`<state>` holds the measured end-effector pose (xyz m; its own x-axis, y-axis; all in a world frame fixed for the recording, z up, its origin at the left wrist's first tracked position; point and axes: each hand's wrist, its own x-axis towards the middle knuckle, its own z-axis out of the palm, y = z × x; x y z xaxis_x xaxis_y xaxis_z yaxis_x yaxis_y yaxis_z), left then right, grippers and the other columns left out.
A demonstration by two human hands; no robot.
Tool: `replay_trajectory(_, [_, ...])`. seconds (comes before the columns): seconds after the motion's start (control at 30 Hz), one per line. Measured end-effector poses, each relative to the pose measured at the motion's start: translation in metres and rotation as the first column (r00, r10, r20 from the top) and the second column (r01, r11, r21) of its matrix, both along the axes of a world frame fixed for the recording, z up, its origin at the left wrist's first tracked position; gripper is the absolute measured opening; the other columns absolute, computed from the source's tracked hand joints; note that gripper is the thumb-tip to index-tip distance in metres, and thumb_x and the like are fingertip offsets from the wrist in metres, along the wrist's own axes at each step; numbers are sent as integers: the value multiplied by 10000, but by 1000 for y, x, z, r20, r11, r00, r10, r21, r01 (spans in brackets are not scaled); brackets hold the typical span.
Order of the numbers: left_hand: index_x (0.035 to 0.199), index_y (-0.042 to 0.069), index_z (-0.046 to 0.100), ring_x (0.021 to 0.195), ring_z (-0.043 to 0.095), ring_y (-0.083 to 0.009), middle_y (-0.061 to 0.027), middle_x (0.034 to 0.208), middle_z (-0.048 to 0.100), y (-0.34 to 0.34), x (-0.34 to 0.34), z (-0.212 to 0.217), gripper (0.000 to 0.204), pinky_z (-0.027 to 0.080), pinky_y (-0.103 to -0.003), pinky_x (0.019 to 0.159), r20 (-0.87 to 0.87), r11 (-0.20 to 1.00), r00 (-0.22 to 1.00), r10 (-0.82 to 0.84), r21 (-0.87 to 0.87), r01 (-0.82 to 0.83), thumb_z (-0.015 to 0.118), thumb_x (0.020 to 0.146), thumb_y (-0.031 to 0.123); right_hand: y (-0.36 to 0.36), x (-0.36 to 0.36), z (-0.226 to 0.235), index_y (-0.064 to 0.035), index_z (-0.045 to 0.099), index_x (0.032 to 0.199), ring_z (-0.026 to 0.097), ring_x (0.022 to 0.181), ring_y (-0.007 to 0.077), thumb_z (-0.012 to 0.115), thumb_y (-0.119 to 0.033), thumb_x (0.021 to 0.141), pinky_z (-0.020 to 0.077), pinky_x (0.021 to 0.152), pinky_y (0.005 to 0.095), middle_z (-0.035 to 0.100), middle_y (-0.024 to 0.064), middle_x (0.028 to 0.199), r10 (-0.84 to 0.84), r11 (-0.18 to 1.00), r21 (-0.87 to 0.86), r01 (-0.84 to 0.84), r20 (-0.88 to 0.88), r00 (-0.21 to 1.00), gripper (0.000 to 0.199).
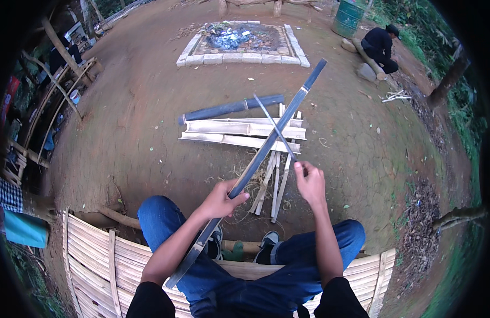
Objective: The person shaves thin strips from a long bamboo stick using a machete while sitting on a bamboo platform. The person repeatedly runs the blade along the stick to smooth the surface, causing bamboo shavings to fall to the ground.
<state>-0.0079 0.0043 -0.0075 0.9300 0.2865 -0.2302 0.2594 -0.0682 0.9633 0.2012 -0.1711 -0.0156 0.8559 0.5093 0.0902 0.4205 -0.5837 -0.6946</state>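
Observation:
My left hand is wrapped round a long split bamboo strip, dark on its outer side, which slants from beside my left thigh up to the far right. In my right hand is a long, narrow-bladed knife; its handle is mostly hidden in my fist. The blade crosses the strip beyond my left hand; whether it touches cannot be told. On the ground ahead lie pale split bamboo halves, a dark bamboo length behind them, and several thin bamboo strips nearer my feet.
I sit on a slatted bamboo bench. Farther off is a brick-edged fire pit with ash. At the far right a person crouches near a log and a green barrel. Wooden railings stand at left.

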Motion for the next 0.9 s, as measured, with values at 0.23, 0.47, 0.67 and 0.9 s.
replay_trajectory(0.23, [814, 36, 496, 432, 502, -62, 10, 579, 490, 5, 7, 0, 226, 421, -236, 402, 6, 999, 999, 43, 34, -43, 625, 924, 186, -5, -3, 36, 50, 596, 1178, 535, 524, 129, 755, -217, 752, 439, 532, 305, 563, 71, 568, 134, 990, -28, -135, -30, 991, 527])
replay_trajectory(0.47, [913, -54, 592, 450, 546, -116, -59, 608, 565, 24, 12, -9, 269, 454, -298, 437, -100, 985, 983, 157, 95, -147, 643, 898, 210, -18, 16, 3, 24, 595, 1163, 556, 539, 180, 696, -161, 795, 462, 559, 332, 560, 105, 625, 317, 919, -249, -307, 0, 949, 424])
replay_trajectory(0.67, [983, -59, 609, 450, 549, -125, -63, 605, 568, 32, 9, -29, 292, 465, -319, 464, -51, 959, 964, 262, 129, -254, 639, 895, 218, -26, 1, -63, -31, 538, 776, 471, 445, 93, 619, -293, 922, 391, 411, 261, 517, 13, 589, 76, 938, -220, -269, -627, 776, 310])
replay_trajectory(0.9, [891, 40, 580, 418, 487, -46, 42, 526, 483, 46, -5, 6, 222, 414, -216, 395, 378, 913, 834, 401, -239, -330, 585, 958, 252, -11, -41, -36, -35, 561, 827, 464, 437, 77, 645, -294, 915, 359, 388, 229, 503, -9, 595, 173, 985, 117, -128, -630, 757, 286])
